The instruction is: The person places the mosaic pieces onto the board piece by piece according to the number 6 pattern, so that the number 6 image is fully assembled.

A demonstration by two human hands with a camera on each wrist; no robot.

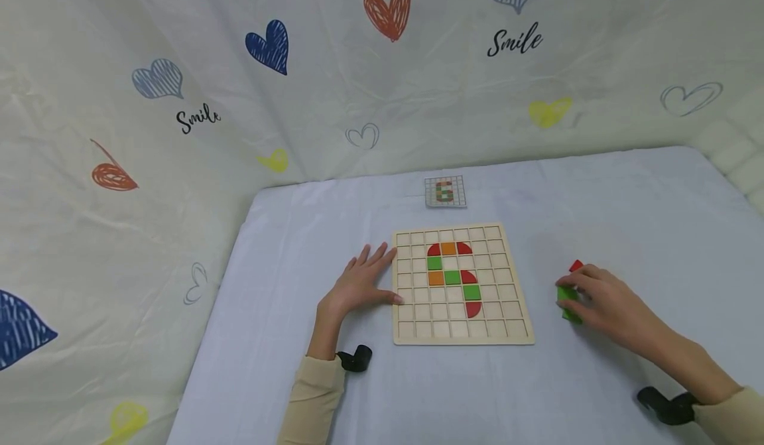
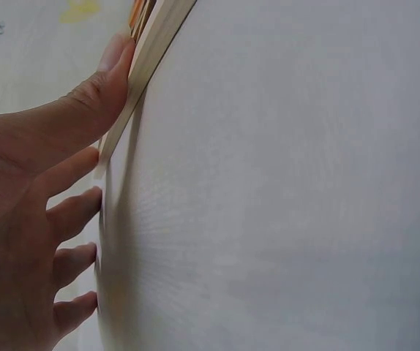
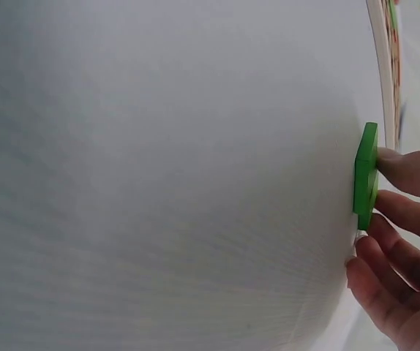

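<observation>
A square wooden grid board [image 1: 412, 332] lies on the table. Red, orange and green tiles, some square and some round-edged, form a bent figure on it. My left hand [image 1: 358, 287] rests at the board's left edge with fingers spread; its thumb [image 2: 100, 99] touches the rim. To the right of the board, my right hand [image 1: 615, 309] has its thumb and fingers on a green tile [image 3: 366, 175], seemingly pinching it. More green shows below those fingers; whether it is a second tile is unclear. A red tile [image 1: 575, 265] lies just beyond the hand, partly hidden.
A small pattern card [image 1: 445, 191] with a similar coloured figure lies behind the board. White cloth [image 1: 286, 253] covers the table. A curtain [image 1: 322, 100] printed with hearts hangs behind and to the left. Black wrist devices [image 1: 356, 359] sit at both sleeves.
</observation>
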